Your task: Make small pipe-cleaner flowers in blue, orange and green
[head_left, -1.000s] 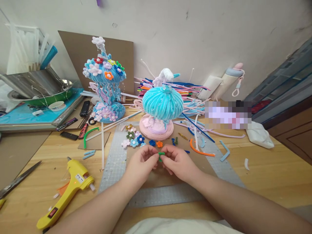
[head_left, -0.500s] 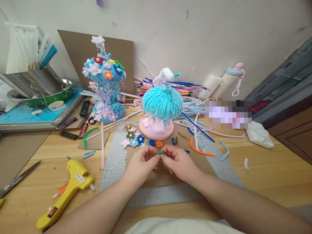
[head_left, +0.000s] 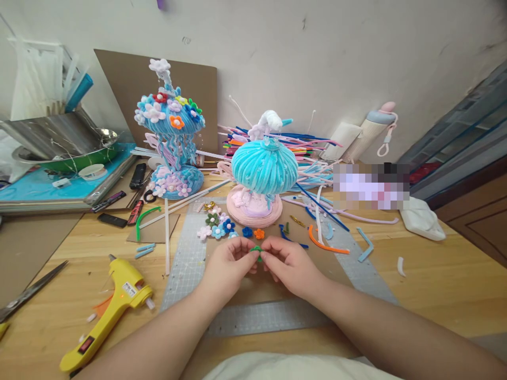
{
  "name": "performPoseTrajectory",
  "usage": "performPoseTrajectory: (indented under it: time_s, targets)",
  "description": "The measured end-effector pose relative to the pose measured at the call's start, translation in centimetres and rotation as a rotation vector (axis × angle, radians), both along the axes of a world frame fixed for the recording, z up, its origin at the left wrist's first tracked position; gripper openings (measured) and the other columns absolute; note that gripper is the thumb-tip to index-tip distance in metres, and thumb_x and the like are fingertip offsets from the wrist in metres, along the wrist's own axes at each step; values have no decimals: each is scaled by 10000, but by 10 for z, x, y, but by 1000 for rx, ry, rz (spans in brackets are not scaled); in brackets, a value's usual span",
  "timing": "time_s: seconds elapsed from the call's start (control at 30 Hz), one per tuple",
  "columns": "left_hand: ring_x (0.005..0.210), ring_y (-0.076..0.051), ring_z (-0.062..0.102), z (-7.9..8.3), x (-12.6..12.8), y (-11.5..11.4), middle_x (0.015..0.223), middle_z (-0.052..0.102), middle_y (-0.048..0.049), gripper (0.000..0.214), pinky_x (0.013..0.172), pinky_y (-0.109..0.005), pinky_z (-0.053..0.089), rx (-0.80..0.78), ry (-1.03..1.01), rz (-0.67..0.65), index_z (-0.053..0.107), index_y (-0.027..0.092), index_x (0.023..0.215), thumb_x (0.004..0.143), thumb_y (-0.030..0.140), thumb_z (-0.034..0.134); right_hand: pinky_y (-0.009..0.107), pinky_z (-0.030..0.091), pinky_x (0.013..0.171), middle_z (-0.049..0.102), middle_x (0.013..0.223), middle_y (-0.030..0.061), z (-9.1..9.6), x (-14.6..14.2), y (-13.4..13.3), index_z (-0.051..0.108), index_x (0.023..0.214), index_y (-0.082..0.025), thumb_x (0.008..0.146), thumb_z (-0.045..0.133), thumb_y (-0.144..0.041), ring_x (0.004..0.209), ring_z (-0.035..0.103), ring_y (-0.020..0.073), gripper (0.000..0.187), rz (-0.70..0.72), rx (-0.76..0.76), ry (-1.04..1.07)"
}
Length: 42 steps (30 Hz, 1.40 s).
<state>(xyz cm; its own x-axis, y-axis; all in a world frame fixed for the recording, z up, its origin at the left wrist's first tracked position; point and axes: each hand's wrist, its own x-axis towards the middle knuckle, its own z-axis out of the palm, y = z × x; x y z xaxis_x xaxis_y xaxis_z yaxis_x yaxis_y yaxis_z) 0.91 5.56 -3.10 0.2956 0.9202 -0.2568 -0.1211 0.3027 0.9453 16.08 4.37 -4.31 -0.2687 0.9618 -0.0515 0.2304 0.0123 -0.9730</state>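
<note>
Between my fingertips is a small piece of green pipe cleaner (head_left: 258, 250), bent into a looped shape, partly hidden by the thumbs. My left hand (head_left: 233, 262) pinches it from the left and my right hand (head_left: 285, 259) from the right. Just beyond my hands lie an orange pipe-cleaner flower (head_left: 259, 234) and a dark blue one (head_left: 247, 232). Several finished flowers with pale centres, such as a light blue flower (head_left: 217, 231), are grouped to the left. Behind stands a turquoise fuzzy dome (head_left: 264, 166) over a pink coiled base (head_left: 253, 211).
A yellow glue gun (head_left: 114, 309) and scissors (head_left: 34, 290) lie at the left. A flower-covered blue lamp-like piece (head_left: 170, 129) stands behind. Under my hands is cardboard (head_left: 253, 293) on a grey cutting mat (head_left: 273, 316). Loose pipe-cleaner offcuts, one orange (head_left: 325, 245), lie at the right.
The green piece has turned slightly between my fingertips and shows more of its looped shape. Both hands stay in nearly the same place, still pinching it.
</note>
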Motion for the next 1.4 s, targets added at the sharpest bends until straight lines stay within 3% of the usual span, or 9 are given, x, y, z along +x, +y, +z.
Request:
performPoseTrajectory:
  time_s: [0.13, 0.27, 0.43, 0.67, 0.87, 0.97, 1.1, 1.4]
  targets:
    - [537, -91, 541, -1, 0, 1, 611, 590, 9, 229, 548, -222, 464, -13, 1, -8, 567, 129, 715, 635, 296, 702, 191, 346, 423, 510, 606, -42, 4, 1, 0, 509, 746, -188, 859, 441, -275, 425, 434, 68, 158, 4, -5, -11]
    - [553, -106, 552, -4, -1, 0, 623, 584, 12, 208, 563, -244, 472, -4, 34, -17, 565, 135, 734, 654, 287, 682, 192, 338, 453, 496, 603, -41, 5, 0, -1, 505, 734, -186, 842, 458, -243, 470, 420, 75, 131, -2, 102, -126]
    - [555, -114, 530, -6, -1, -3, 570, 579, 9, 128, 554, -230, 418, 166, 200, -34, 582, 143, 689, 717, 259, 630, 187, 292, 443, 434, 546, -51, 6, 0, 0, 483, 660, -183, 773, 491, -184, 483, 381, 80, 113, -38, 213, -265]
    - [517, -105, 527, 3, 7, -11, 531, 584, 18, 141, 549, -219, 424, 13, -54, 72, 593, 136, 669, 656, 255, 668, 176, 279, 404, 450, 512, -49, 10, -5, -7, 464, 600, -182, 721, 515, -193, 442, 373, 72, 132, -162, 219, -258]
    - [569, -114, 537, 0, 10, -14, 585, 598, 8, 91, 565, -218, 423, 110, 33, 142, 608, 140, 679, 680, 217, 655, 179, 287, 423, 433, 516, -52, 8, -6, -5, 436, 590, -183, 709, 516, -171, 467, 378, 75, 144, -202, 172, -236]
    - [578, -106, 526, 0, 7, -10, 618, 592, 11, 88, 565, -213, 421, 148, 61, 108, 611, 146, 700, 704, 226, 646, 179, 304, 431, 445, 553, -49, 7, -2, -2, 466, 650, -181, 769, 501, -202, 472, 391, 74, 126, -169, 130, -164]
    - [527, -75, 494, 2, 2, -5, 665, 561, 34, 140, 525, -199, 429, 93, -39, 160, 578, 156, 764, 704, 257, 654, 184, 330, 431, 493, 647, -39, 7, 1, -3, 495, 834, -192, 869, 434, -289, 458, 422, 68, 120, -90, 107, -62]
    - [518, -89, 528, 1, 3, -6, 598, 559, 34, 196, 548, -227, 455, -43, -71, 30, 524, 148, 781, 689, 262, 654, 184, 352, 481, 504, 642, -34, 7, 0, -3, 502, 775, -186, 870, 430, -215, 523, 449, 83, 123, 14, 203, -180]
